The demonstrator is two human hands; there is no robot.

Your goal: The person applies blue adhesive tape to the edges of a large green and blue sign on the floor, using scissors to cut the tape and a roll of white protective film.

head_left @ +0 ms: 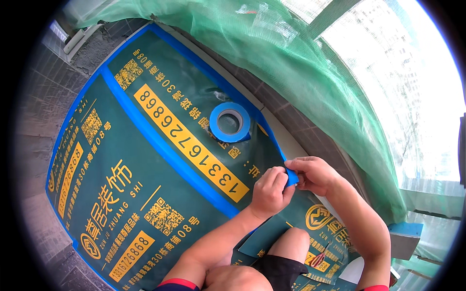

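Observation:
My left hand is closed in a pinch on the end of a blue tape strip. Just to its right, my right hand pinches the same strip from the other side, thumb and fingertips together. That strip runs along the far edge of a dark green protective sheet printed in yellow. Part of the strip looks lifted off the edge near my hands. A roll of blue tape lies flat on the sheet, beyond my left hand.
More blue tape crosses the sheet lengthwise. Red-handled scissors lie on green sheeting beside my bent knee. Green mesh netting hangs along the far side. A grey block with a blue top stands at right.

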